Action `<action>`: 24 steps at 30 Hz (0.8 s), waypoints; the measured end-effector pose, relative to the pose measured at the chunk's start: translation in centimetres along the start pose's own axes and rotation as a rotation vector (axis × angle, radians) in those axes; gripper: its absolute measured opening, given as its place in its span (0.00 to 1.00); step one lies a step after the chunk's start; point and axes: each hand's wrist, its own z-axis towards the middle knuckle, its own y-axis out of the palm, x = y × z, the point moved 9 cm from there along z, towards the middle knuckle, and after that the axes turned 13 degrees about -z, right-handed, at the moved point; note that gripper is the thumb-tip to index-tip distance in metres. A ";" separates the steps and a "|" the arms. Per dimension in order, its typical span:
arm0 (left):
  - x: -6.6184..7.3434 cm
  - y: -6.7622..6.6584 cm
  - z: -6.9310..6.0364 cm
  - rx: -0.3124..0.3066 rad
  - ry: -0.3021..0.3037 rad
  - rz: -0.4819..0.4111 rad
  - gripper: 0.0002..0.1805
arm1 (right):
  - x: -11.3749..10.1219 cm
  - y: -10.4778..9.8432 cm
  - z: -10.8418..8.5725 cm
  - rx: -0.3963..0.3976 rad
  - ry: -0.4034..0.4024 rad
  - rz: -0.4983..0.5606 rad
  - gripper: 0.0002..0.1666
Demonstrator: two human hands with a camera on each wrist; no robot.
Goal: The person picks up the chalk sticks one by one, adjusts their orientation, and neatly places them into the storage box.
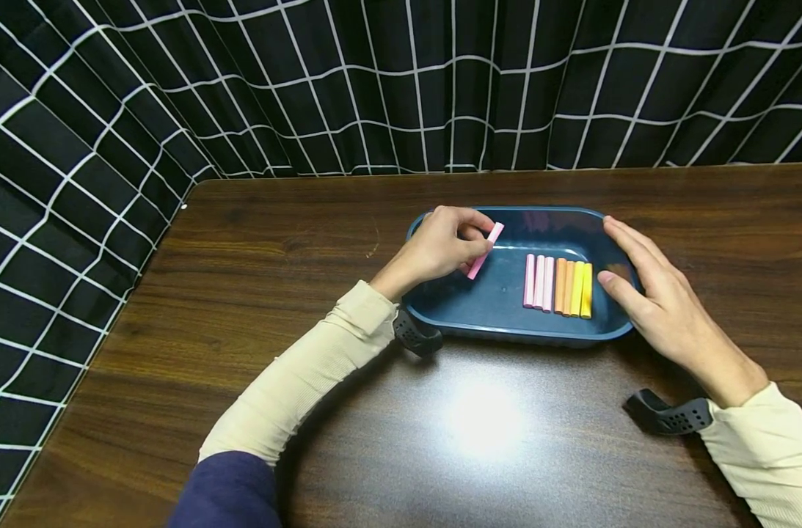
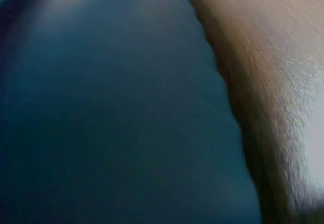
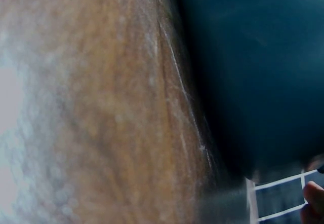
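A pink chalk stick [image 1: 485,251] is pinched slantwise between the thumb and fingers of my left hand [image 1: 443,242], above the left part of a blue tray [image 1: 480,325]. Inside the tray, to the right, lies a row of chalk sticks: three pink ones [image 1: 538,282], then orange ones [image 1: 563,287] and yellow ones [image 1: 582,290]. Across the tray's right end rests my right hand [image 1: 658,301]. Its fingers are fairly straight along the rim, and the thumb reaches inside beside the yellow sticks. Both wrist views show mainly the tray's outer wall [image 2: 126,107], [image 3: 258,72], blurred.
The tray stands on a brown wooden table [image 1: 275,242] with a bright glare patch in front of it. A black curtain with a white grid [image 1: 387,95] hangs behind and along the left. Black straps [image 1: 671,416] sit at both wrists.
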 end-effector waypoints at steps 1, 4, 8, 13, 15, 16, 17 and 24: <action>0.0 0.2 0.1 0.002 -0.002 -0.004 0.18 | 0.0 0.0 0.0 0.000 -0.001 0.001 0.38; -0.1 0.8 0.1 0.021 -0.007 -0.024 0.18 | -0.1 0.0 0.0 0.003 -0.005 0.002 0.37; -0.5 1.6 0.1 0.059 -0.033 -0.040 0.17 | -0.1 0.0 0.0 0.003 -0.009 0.004 0.38; -1.1 2.4 0.2 0.088 -0.071 -0.057 0.17 | -0.2 0.0 0.1 -0.001 -0.009 0.009 0.38; -1.1 2.7 0.2 0.084 -0.071 -0.049 0.18 | -0.2 0.0 0.1 -0.002 -0.006 0.010 0.37; -1.1 2.8 0.2 0.081 -0.069 -0.038 0.18 | -0.2 0.0 0.1 -0.002 -0.006 0.011 0.37; -1.0 2.9 0.2 0.074 -0.065 -0.023 0.19 | -0.2 0.0 0.1 -0.002 -0.006 0.010 0.37; -1.3 3.7 0.4 0.031 -0.071 -0.003 0.21 | -0.2 0.1 0.0 0.004 -0.009 0.014 0.37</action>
